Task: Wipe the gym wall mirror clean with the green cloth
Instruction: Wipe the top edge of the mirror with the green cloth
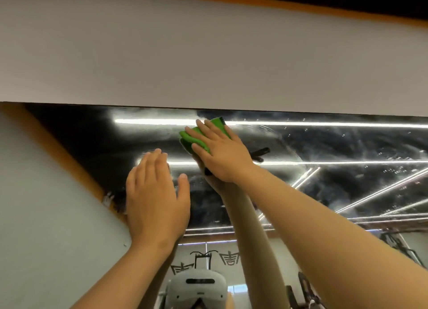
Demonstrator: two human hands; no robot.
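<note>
Right hand (220, 156) flat, fingers straight, pressing green cloth (203, 136) against mirror (335, 146) near top edge; left hand (155, 197) open flat, lower left.

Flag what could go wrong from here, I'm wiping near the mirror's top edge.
1. The left hand appears to lie flat against the mirror; the bare palm may leave prints on the glass.
2. The green cloth is bunched under the right hand, so bare fingertips could smear the glass.
3. Droplets on the right may dry into streaks.
</note>
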